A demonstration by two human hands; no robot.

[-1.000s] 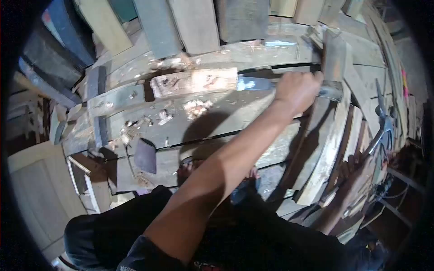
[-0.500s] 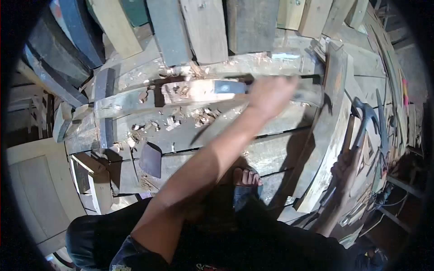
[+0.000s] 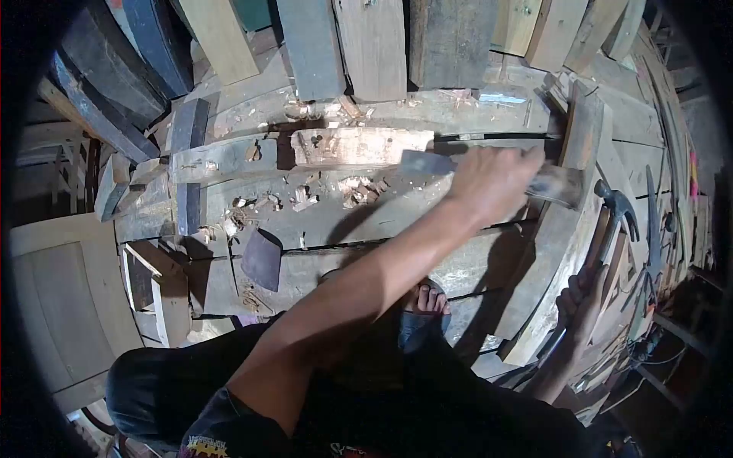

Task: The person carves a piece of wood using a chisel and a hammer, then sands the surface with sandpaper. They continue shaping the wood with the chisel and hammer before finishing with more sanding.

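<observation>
My left hand (image 3: 498, 179) is closed round a chisel (image 3: 427, 162), held nearly level with its broad blade pointing left. The thick, blurred handle end juts out to the right of the fist. The blade's edge overlaps the right end of a freshly cut, pale wooden block (image 3: 363, 146) in this view. At the right, my right hand (image 3: 584, 298) is wrapped round the shaft of a claw hammer (image 3: 615, 208), head up, beside a raised timber (image 3: 556, 229). Wood chips (image 3: 359, 191) lie in front of the pale block.
Upright boards (image 3: 370, 53) line the back. A grey block (image 3: 225, 160) and a dark curved piece (image 3: 262, 259) lie to the left on the plank surface (image 3: 343, 263). My bare foot (image 3: 427, 298) rests near the front. A handsaw (image 3: 653, 229) lies at far right.
My left hand and the chisel have moved right and slightly toward me, uncovering more of the pale block. The right hand still grips the hammer; the whole view has shifted slightly.
</observation>
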